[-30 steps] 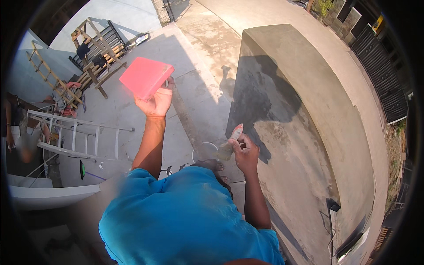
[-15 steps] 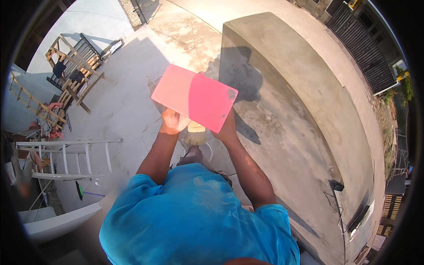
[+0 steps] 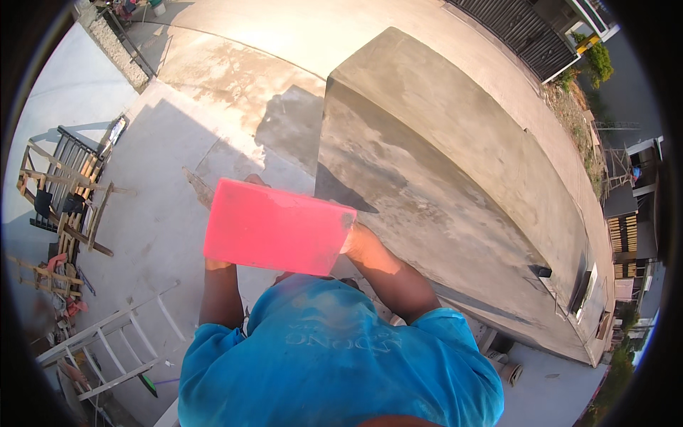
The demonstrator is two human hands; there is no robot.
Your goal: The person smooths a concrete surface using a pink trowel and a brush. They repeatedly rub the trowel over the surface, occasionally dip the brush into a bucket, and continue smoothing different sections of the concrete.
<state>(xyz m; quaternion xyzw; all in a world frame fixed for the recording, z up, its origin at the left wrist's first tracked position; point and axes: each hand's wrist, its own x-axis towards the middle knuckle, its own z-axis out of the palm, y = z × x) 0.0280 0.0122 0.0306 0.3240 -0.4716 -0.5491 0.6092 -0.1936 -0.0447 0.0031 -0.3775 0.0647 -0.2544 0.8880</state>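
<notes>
Since half a second ago the pink board (image 3: 274, 228) has dropped lower and leveled — both hands' grip hidden, cannot tell — beside the grey plastered wall (image 3: 427, 185).

Pink rectangular board (image 3: 274, 228) — flat, slightly tilted, held aloft.

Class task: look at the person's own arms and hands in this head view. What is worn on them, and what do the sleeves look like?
The arms are bare from the short sleeves of a bright blue T-shirt down to the wrists. No gloves, watch or bands show on the forearms. The left hand and right hand are mostly hidden behind a pink board, so rings or finger details cannot be told.
</notes>
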